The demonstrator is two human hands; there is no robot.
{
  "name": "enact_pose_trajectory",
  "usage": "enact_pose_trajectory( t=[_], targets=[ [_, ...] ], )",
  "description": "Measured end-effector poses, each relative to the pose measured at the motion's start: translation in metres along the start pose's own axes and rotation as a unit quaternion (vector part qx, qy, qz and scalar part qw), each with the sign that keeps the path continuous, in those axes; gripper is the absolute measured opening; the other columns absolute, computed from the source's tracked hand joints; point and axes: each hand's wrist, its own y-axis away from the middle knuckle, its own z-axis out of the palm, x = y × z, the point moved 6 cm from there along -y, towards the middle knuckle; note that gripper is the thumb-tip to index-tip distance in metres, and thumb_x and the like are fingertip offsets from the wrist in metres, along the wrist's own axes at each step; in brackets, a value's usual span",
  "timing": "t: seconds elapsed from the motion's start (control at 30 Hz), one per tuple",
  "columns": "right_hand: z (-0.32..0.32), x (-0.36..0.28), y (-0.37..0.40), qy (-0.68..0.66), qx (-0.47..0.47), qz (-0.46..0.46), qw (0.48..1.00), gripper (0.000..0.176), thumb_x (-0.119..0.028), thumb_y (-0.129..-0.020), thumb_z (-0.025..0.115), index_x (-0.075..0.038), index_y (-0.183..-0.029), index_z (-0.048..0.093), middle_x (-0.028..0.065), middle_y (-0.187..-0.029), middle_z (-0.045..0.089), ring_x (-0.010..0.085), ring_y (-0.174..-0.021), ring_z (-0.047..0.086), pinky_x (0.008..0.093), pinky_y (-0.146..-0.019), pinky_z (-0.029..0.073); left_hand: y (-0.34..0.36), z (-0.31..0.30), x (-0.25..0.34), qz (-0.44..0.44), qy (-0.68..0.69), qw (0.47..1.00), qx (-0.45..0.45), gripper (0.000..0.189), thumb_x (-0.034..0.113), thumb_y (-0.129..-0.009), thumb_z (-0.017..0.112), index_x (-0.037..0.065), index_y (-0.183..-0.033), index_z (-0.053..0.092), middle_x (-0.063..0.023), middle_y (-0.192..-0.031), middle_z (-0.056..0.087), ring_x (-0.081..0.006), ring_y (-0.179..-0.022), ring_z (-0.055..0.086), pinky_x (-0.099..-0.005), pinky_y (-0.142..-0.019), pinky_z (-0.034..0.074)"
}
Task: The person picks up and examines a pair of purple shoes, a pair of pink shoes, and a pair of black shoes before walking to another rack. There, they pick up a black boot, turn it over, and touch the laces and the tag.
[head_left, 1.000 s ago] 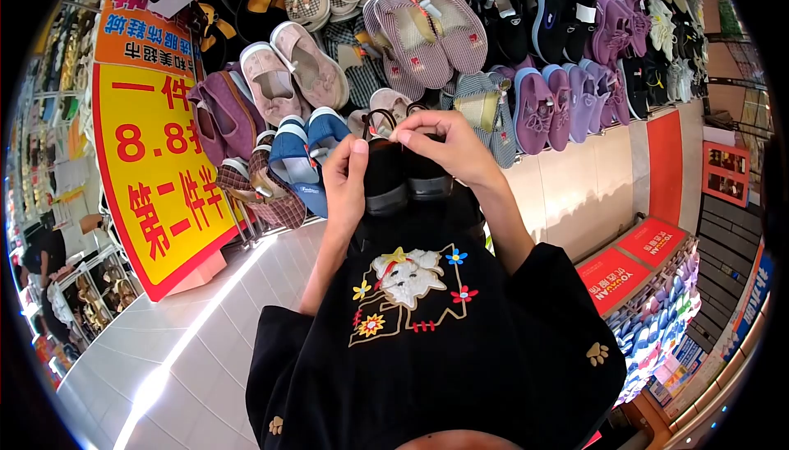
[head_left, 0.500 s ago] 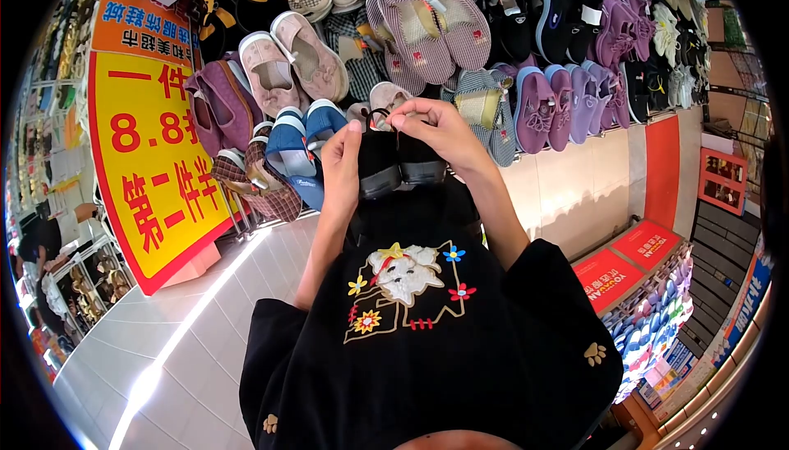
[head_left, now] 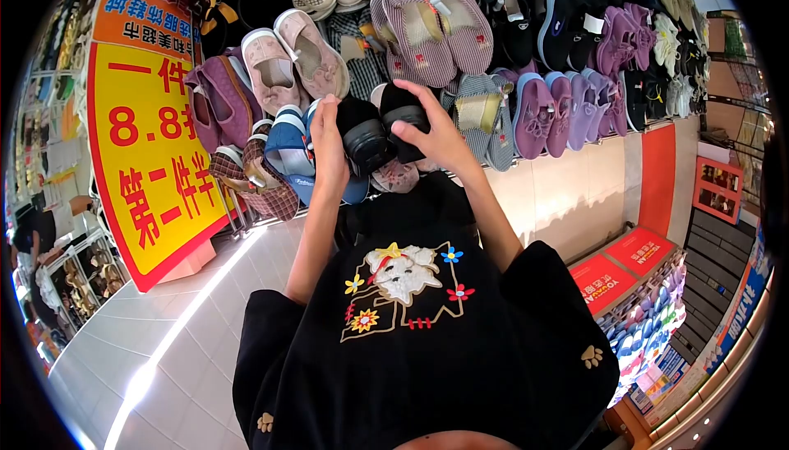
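Note:
A pair of black shoes with dark soles is between my hands, in front of the shoe rack. My left hand (head_left: 331, 150) presses along the outer side of the left black shoe (head_left: 364, 136), its fingers pointing up and partly hidden behind it. My right hand (head_left: 436, 131) grips the right black shoe (head_left: 403, 117), thumb on the near side and fingers over the top. The heels face me. Just behind are blue-and-white slippers (head_left: 289, 142) on the left and a pale floral shoe (head_left: 394, 177) below.
Racked shoes surround my hands: pink flats (head_left: 275, 72), checked slippers (head_left: 403, 27), grey striped slippers (head_left: 485, 113) and purple sneakers (head_left: 532, 113). A yellow sign (head_left: 148, 146) stands at left. Red-topped boxes (head_left: 608, 281) sit at lower right, beside a display of small colourful slippers (head_left: 649, 327).
Both hands have risen slightly and spread around the shoes. My right fingers have left the pinch at the dark lace or cord. The shoes have moved up and tilted, showing more sole.

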Motion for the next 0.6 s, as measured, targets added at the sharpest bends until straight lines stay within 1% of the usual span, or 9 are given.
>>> enact_pose_trajectory(
  t=[0.07,0.1,0.13,0.17,0.23,0.27,0.43,0.53,0.6],
  targets=[
    [0.001,0.004,0.004,-0.031,-0.012,0.018,0.999,0.073,-0.023,-0.081,0.075,-0.009,-0.142,0.037,0.0128,-0.13,0.05,0.0205,-0.119,0.05,0.0332,-0.101,0.039,-0.001,-0.007,-0.001,0.04,-0.037,0.999,-0.001,0.026,0.028,-0.101,0.048,0.004,-0.1,0.057,0.0001,-0.092,0.055,-0.0079,-0.087,0.051,-0.0267,-0.076,0.042],
    [0.002,0.007,0.006,-0.062,-0.023,0.035,0.997,0.082,-0.023,-0.078,0.077,-0.01,-0.145,0.033,0.0145,-0.133,0.048,0.0216,-0.12,0.049,0.0339,-0.102,0.039,0.002,-0.007,0.0,0.052,-0.069,0.996,-0.028,0.027,0.027,-0.097,0.053,0.004,-0.111,0.053,-0.0024,-0.101,0.053,-0.0109,-0.095,0.051,-0.0284,-0.083,0.041],
    [0.001,0.01,0.006,-0.062,-0.022,0.036,0.997,0.082,-0.023,-0.078,0.077,-0.01,-0.145,0.033,0.0145,-0.133,0.048,0.0216,-0.12,0.049,0.0339,-0.102,0.039,0.006,-0.005,0.001,0.063,-0.101,0.991,-0.056,0.038,0.027,-0.093,0.059,0.005,-0.123,0.049,-0.0049,-0.109,0.052,-0.0138,-0.104,0.05,-0.0301,-0.09,0.04],
    [0.0,0.015,0.007,-0.061,-0.023,0.045,0.997,0.085,-0.022,-0.077,0.078,-0.01,-0.146,0.031,0.0152,-0.133,0.048,0.0216,-0.119,0.05,0.034,-0.101,0.039,0.009,-0.007,0.001,0.063,-0.101,0.991,-0.057,0.038,0.027,-0.093,0.059,0.005,-0.123,0.049,-0.0049,-0.109,0.052,-0.0138,-0.104,0.05,-0.0301,-0.09,0.04],
    [-0.003,0.02,0.008,-0.059,-0.022,0.055,0.996,0.088,-0.021,-0.076,0.079,-0.01,-0.147,0.029,0.016,-0.133,0.049,0.0217,-0.118,0.051,0.034,-0.101,0.04,0.024,0.01,0.012,0.153,-0.148,0.955,-0.205,0.074,0.021,-0.08,0.074,0.006,-0.14,0.033,-0.0099,-0.121,0.048,-0.0203,-0.115,0.048,-0.0326,-0.101,0.037],
    [-0.004,0.022,0.008,-0.072,-0.019,0.065,0.995,0.088,-0.021,-0.075,0.08,-0.01,-0.146,0.031,0.0169,-0.13,0.052,0.0228,-0.115,0.054,0.0346,-0.099,0.042,0.026,0.011,0.01,0.113,-0.158,0.957,-0.216,0.096,0.013,-0.068,0.082,0.008,-0.145,0.025,-0.0142,-0.127,0.046,-0.0244,-0.122,0.045,-0.034,-0.107,0.032],
    [-0.002,0.021,0.007,-0.081,0.002,0.053,0.995,0.085,-0.018,-0.072,0.083,-0.009,-0.143,0.037,0.0162,-0.12,0.06,0.0218,-0.108,0.059,0.0331,-0.094,0.046,0.029,0.014,0.009,0.141,-0.186,0.951,-0.201,0.091,0.008,-0.07,0.079,0.008,-0.145,0.025,-0.0141,-0.127,0.047,-0.0231,-0.12,0.048,-0.0341,-0.104,0.036],
    [-0.004,0.017,0.004,-0.1,0.041,0.032,0.994,0.081,-0.018,-0.07,0.084,-0.008,-0.139,0.043,0.0152,-0.115,0.063,0.0195,-0.104,0.061,0.0318,-0.092,0.047,0.036,0.024,0.018,0.093,-0.127,0.965,-0.209,0.087,0.006,-0.074,0.075,0.008,-0.145,0.025,-0.0131,-0.123,0.051,-0.0208,-0.116,0.051,-0.0315,-0.1,0.04],
    [-0.006,0.008,-0.001,-0.111,0.041,0.034,0.992,0.074,-0.021,-0.073,0.083,-0.007,-0.137,0.047,0.0143,-0.112,0.065,0.0179,-0.103,0.062,0.031,-0.092,0.047,0.035,0.026,0.029,0.123,-0.128,0.967,-0.182,0.074,0.007,-0.081,0.069,0.008,-0.144,0.03,-0.0113,-0.118,0.053,-0.018,-0.111,0.053,-0.029,-0.096,0.043]
  ],
)
